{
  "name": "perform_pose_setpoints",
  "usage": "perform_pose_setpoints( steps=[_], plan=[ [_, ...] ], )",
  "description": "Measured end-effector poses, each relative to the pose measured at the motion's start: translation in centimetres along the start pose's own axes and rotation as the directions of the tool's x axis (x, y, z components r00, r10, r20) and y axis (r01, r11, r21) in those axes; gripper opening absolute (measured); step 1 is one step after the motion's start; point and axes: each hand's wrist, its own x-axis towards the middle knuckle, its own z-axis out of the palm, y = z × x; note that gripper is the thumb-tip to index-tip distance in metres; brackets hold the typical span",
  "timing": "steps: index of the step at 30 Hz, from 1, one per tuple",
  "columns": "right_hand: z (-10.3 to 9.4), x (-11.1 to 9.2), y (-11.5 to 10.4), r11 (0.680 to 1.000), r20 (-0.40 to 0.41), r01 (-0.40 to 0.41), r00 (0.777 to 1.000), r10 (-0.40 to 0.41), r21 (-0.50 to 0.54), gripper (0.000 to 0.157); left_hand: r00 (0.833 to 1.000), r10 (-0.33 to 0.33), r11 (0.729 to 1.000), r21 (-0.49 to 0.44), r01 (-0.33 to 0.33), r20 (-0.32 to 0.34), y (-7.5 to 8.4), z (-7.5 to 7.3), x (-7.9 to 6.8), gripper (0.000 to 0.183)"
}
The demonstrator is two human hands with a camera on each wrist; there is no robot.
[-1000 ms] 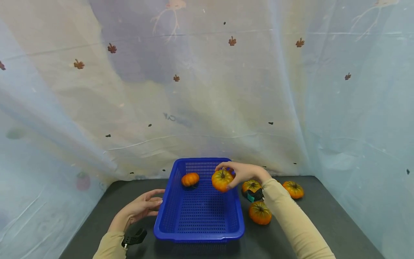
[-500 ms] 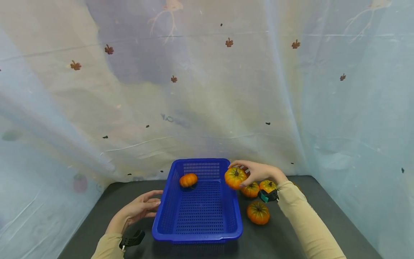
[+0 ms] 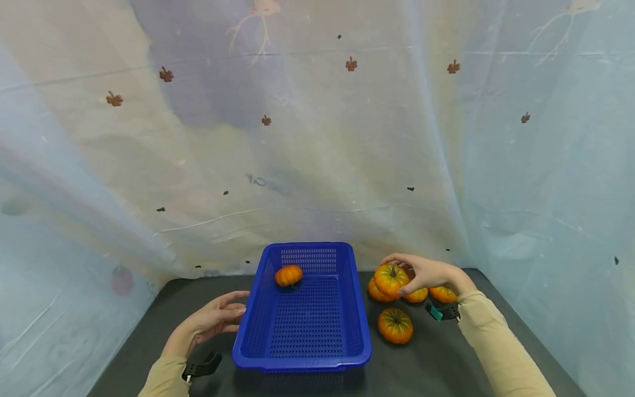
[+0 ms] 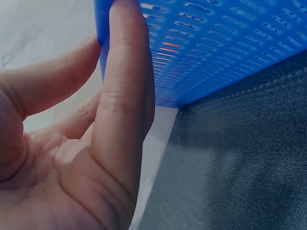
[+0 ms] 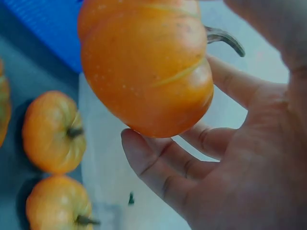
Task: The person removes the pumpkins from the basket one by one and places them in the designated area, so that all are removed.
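My right hand (image 3: 425, 274) grips a small orange-yellow pumpkin (image 3: 390, 280) by its sides, above the group to the right of the basket. In the right wrist view the held pumpkin (image 5: 144, 67) has its curved stem towards the palm, fingertips against its skin. My left hand (image 3: 210, 322) is at the left side of a blue plastic basket (image 3: 364, 331). Its fairly straight fingers touch the basket's wall near the rim in the left wrist view (image 4: 124, 72). One orange pumpkin (image 3: 288, 275) lies inside the basket, at the back left.
Right of the basket, on the dark tabletop (image 3: 476, 342), lie several more pumpkins: one in front (image 3: 395, 326), another pumpkin (image 3: 443, 294) at the back right, and others partly hidden by my right hand. A pale plastic sheet (image 3: 317, 165) hangs behind and at both sides.
My right hand has carried the held pumpkin rightward, from over the basket's right side to above the pumpkins on the table. My left hand has stayed at the basket's left side.
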Motion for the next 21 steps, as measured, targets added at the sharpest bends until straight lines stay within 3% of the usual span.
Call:
perform_pose_setpoints(
  steps=[12,21],
  plan=[
    [0.7,-3.9,3.2,0.996,0.004,-0.068,0.998,0.068,0.048,0.067,1.0,-0.015,1.0,0.002,0.015,-0.02,0.0,0.0,0.0,0.066],
    [1.4,-6.9,5.3,0.981,-0.018,-0.174,0.984,0.176,0.083,0.071,1.0,-0.013,1.0,0.012,0.013,-0.02,0.0,0.0,-0.1,0.067]
  ],
)
